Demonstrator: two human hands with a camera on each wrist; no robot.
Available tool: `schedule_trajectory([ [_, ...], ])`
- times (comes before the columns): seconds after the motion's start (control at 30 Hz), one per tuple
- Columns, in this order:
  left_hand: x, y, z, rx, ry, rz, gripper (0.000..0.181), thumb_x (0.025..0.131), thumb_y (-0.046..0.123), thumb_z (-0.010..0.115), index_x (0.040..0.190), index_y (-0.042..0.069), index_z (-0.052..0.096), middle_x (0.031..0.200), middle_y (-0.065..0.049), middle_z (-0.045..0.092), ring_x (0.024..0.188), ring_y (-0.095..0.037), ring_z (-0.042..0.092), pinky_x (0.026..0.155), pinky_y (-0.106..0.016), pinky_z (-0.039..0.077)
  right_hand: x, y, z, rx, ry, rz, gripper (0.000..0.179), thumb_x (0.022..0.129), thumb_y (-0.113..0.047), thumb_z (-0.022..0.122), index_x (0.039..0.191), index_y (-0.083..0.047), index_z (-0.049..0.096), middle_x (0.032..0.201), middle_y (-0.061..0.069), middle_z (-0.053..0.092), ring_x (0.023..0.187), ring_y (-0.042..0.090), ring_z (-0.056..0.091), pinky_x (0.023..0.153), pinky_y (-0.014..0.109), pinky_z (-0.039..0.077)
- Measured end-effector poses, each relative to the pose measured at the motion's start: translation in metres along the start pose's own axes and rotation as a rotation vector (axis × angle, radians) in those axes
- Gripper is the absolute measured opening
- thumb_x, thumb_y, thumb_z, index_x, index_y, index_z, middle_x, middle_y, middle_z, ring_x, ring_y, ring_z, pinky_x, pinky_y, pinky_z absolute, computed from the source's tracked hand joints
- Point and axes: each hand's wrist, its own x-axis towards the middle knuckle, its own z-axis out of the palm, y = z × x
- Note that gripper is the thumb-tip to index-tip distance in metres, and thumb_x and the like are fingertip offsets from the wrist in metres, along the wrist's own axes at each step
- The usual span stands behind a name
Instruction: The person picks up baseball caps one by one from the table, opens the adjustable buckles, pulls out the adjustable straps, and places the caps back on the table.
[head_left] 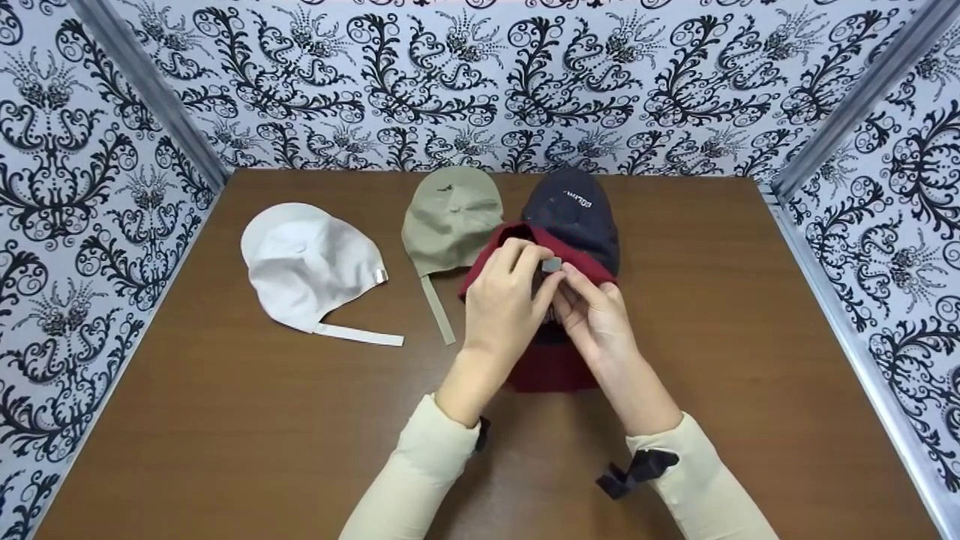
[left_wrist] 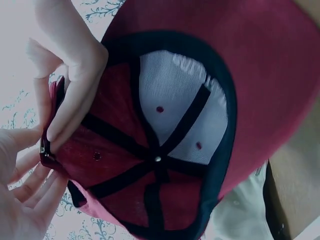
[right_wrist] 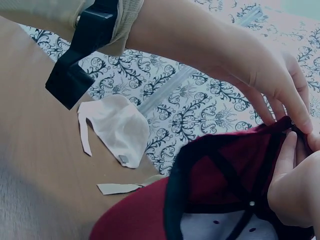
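A dark red baseball cap (head_left: 559,367) is held up with its lined inside showing and its brim toward me. My left hand (head_left: 506,296) pinches the cap's back strap, close to a small grey metal buckle (head_left: 551,265). From the other side my right hand (head_left: 600,319) pinches the same strap, its fingertips nearly meeting the left ones. In the left wrist view the right hand (left_wrist: 75,60) reaches inside the cap's back edge, while the left hand (left_wrist: 20,185) stays outside it. The strap's end is mostly hidden by fingers.
On the brown table (head_left: 225,420) lie a white cap (head_left: 307,259) with its strap undone, an olive cap (head_left: 454,217) with a loose strap, and a navy cap (head_left: 570,206) partly behind the red one. Patterned walls (head_left: 480,75) enclose the table's back and sides.
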Motion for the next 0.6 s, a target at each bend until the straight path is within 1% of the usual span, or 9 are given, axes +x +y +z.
schedule_trajectory([
  [0.1,0.0000,-0.0008,-0.0012,0.046,0.022,0.018,0.018,0.090,0.031,0.075,0.099,0.016,0.070,0.096,0.003,0.065,0.090,-0.013,0.067,0.071,-0.025,0.059,0.0000,0.0011,0.0008,-0.025,0.017,-0.014,0.023,0.098,0.005,0.053,0.088,0.001,0.074,0.086,0.011,0.077,0.080,0.015,0.075,0.077,0.023,0.061],
  [0.2,-0.0007,-0.0014,-0.0017,0.080,0.047,0.039,0.017,0.088,0.029,0.076,0.097,0.016,0.072,0.092,0.003,0.067,0.086,-0.012,0.068,0.068,-0.024,0.059,-0.0002,0.0026,0.0011,-0.032,0.029,-0.024,0.023,0.098,0.006,0.053,0.089,0.001,0.074,0.087,0.011,0.077,0.081,0.015,0.075,0.076,0.023,0.061],
  [0.37,-0.0015,-0.0019,-0.0019,0.122,0.070,0.049,0.015,0.086,0.026,0.077,0.098,0.016,0.075,0.091,0.003,0.072,0.081,-0.013,0.070,0.064,-0.025,0.059,-0.0005,0.0043,0.0024,-0.044,0.052,-0.037,0.024,0.098,0.007,0.052,0.090,-0.001,0.074,0.088,0.010,0.077,0.080,0.014,0.074,0.075,0.023,0.061],
  [0.47,-0.0013,-0.0020,-0.0025,0.119,0.075,0.043,0.013,0.087,0.023,0.075,0.098,0.016,0.076,0.091,0.004,0.075,0.080,-0.014,0.072,0.063,-0.025,0.059,-0.0009,0.0042,0.0028,-0.053,0.061,-0.041,0.023,0.097,0.007,0.053,0.093,-0.001,0.074,0.090,0.011,0.077,0.082,0.015,0.074,0.075,0.023,0.061],
  [0.6,-0.0014,-0.0031,-0.0032,0.081,0.079,0.026,0.013,0.088,0.021,0.073,0.099,0.015,0.077,0.092,0.003,0.077,0.082,-0.014,0.073,0.065,-0.026,0.060,-0.0016,0.0035,0.0035,-0.057,0.074,-0.044,0.022,0.097,0.007,0.055,0.093,-0.002,0.075,0.091,0.011,0.077,0.083,0.016,0.075,0.073,0.023,0.062],
])
